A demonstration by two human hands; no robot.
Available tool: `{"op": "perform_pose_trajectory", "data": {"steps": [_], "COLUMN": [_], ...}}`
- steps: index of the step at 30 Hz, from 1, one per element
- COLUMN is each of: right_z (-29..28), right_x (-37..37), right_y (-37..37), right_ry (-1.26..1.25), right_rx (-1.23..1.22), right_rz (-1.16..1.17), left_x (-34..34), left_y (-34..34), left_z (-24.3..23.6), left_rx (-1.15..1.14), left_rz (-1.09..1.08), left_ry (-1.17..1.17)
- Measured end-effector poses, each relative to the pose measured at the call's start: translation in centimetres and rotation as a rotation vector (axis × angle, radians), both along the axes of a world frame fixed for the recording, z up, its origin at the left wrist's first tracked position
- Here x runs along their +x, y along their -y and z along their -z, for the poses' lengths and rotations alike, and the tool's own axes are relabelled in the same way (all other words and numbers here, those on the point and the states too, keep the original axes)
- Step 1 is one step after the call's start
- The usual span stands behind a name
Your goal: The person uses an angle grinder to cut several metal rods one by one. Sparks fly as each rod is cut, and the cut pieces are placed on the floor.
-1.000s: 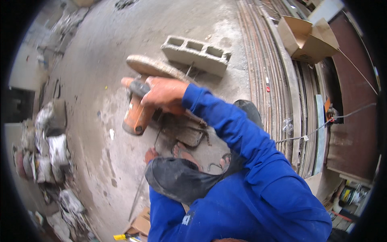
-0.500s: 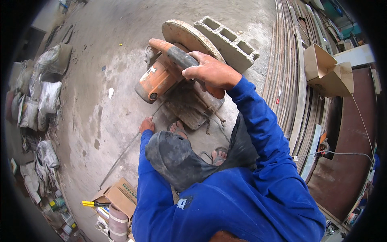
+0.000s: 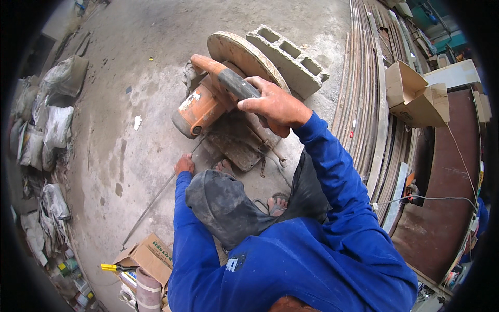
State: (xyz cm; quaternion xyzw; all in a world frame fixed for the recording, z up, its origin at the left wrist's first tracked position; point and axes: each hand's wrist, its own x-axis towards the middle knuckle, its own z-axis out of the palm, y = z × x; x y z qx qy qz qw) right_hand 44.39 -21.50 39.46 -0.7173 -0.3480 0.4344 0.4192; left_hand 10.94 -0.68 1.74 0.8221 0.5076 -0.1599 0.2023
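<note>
An orange chop saw [image 3: 205,106] with a dusty wheel guard stands on the concrete floor in front of my feet. My right hand [image 3: 275,104] is wrapped round the black grip of its handle [image 3: 234,83]. To the left of the saw, my left hand [image 3: 184,165] is closed on a long thin metal rod [image 3: 150,209]. One end of the rod reaches the saw's base [image 3: 236,148]; the other slants down toward the cardboard box at lower left. The guard hides most of the cutting wheel, and the saw's body hides where the rod meets it.
A hollow concrete block [image 3: 288,60] lies right behind the saw. Long metal bars [image 3: 358,104] are stacked along the right, with an open cardboard box [image 3: 416,96] on them. Filled sacks [image 3: 57,127] line the left side. Another carton [image 3: 150,255] stands at lower left.
The whole view has shifted slightly. Both hands keep their holds, on the saw's handle and on the rod; the saw looks much the same.
</note>
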Motion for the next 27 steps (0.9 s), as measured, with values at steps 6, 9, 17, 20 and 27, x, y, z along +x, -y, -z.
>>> {"op": "perform_pose_trajectory", "data": {"steps": [6,9,17,20,27], "right_z": [2.1,2.9,4.2,5.1,6.5], "right_x": [-0.3,-0.5,-0.8,-1.0,-1.2], "right_y": [1.5,1.8,2.8,3.5,4.5], "right_ry": [-0.010,-0.039,-0.061,-0.025,0.009], "right_rx": [0.072,0.152,0.188,0.182,0.216], "right_rz": [0.008,0.014,0.031,0.028,0.001], "left_x": [-0.5,-0.3,-0.1,-0.4,-0.2], "left_y": [-0.1,0.0,0.1,0.4,0.4], "left_z": [0.7,0.3,-0.6,-0.8,-1.3], "left_rx": [-0.001,-0.014,-0.034,-0.052,-0.050], "left_rz": [0.037,0.015,0.009,0.026,0.042], "left_ry": [0.030,0.014,-0.027,0.060,0.080]}}
